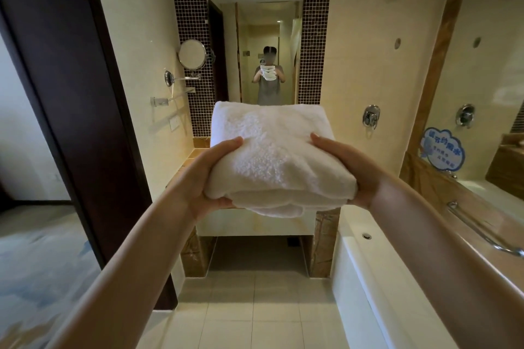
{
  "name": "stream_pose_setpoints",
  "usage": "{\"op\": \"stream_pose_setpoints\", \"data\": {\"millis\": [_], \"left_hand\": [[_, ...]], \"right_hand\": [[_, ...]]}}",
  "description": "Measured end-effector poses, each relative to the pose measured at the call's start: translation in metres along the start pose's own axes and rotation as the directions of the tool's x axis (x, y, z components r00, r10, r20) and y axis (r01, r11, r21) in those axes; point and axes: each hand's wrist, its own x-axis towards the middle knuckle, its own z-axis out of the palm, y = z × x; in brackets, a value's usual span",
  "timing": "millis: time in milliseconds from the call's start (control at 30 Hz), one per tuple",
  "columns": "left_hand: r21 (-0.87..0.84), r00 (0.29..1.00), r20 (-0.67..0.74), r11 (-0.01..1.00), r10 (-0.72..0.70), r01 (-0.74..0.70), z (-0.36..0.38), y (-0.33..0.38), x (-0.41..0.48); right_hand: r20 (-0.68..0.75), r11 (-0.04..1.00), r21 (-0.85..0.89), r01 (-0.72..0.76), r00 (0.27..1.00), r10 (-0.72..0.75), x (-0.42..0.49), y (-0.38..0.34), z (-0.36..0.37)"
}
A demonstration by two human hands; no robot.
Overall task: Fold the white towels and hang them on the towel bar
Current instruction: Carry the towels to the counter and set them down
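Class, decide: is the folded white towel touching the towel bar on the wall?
Apart. The head view shows tiled wall between the folded white towel and the towel bar, which sits off to its left.

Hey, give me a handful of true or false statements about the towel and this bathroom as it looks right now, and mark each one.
1. Both the left hand and the right hand hold the folded white towel. True.
2. The towel already hangs on the towel bar. False: it is held in the air, apart from the towel bar on the left wall.
3. A round mirror is mounted on the left wall. True.
4. The bathtub lies on the person's left. False: the bathtub is on the right.
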Motion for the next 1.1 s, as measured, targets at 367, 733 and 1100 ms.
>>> {"op": "stream_pose_setpoints", "data": {"millis": [367, 733, 1100], "left_hand": [[0.006, 1.000, 0.000, 1.000, -0.015, 0.015, -0.018, 0.011, 0.084], [0.023, 0.997, 0.073, 1.000, -0.015, 0.013, -0.052, 0.037, 0.184], [0.010, 0.996, 0.082, 1.000, -0.029, 0.028, -0.066, 0.042, 0.272]], "right_hand": [[0.046, 0.998, 0.062, 0.021, 0.999, -0.024, 0.073, -0.013, -0.017], [0.009, 0.995, 0.074, 0.063, 0.998, -0.064, 0.165, -0.033, -0.019], [-0.034, 0.989, 0.099, 0.111, 0.994, -0.108, 0.238, -0.039, -0.046]]}}
